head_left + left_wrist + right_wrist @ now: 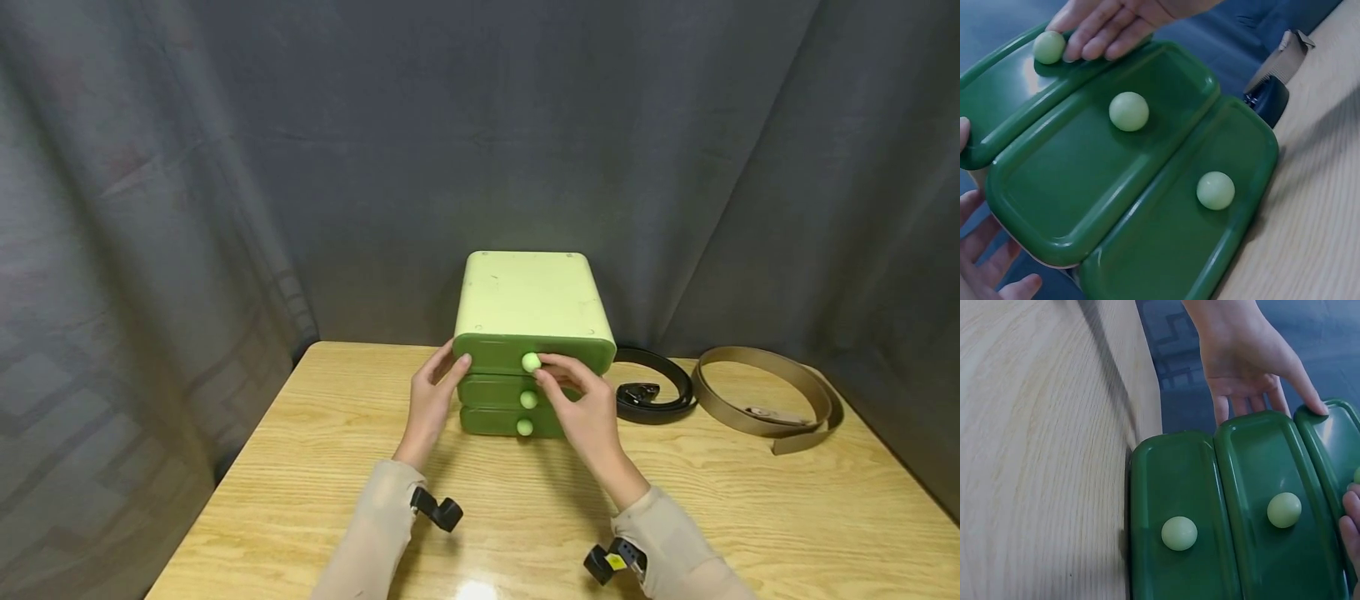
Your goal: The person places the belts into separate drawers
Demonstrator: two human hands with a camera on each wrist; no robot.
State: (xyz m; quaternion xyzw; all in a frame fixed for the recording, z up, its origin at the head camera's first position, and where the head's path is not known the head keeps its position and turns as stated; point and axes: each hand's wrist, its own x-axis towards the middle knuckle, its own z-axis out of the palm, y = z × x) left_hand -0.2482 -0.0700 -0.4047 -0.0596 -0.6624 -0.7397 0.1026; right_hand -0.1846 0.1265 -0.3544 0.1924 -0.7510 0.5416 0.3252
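A small light-green drawer cabinet (528, 300) with three dark-green drawer fronts stands on the wooden table (300, 467). Each front has a pale round knob: top (531, 362), middle (528, 400), bottom (524, 427). My left hand (438, 383) lies with straight fingers against the cabinet's left side, its thumb on the top drawer's left edge (1319, 409). My right hand (570, 392) reaches the top knob (1049, 47) from the right. Its fingertips (1088, 44) touch the knob and lie on the top drawer front. That top front stands slightly forward of the middle one in the left wrist view.
A coiled black belt (652, 392) lies just right of the cabinet, and a coiled tan belt (765, 392) lies further right. A dark grey curtain (225, 208) hangs behind and to the left of the table.
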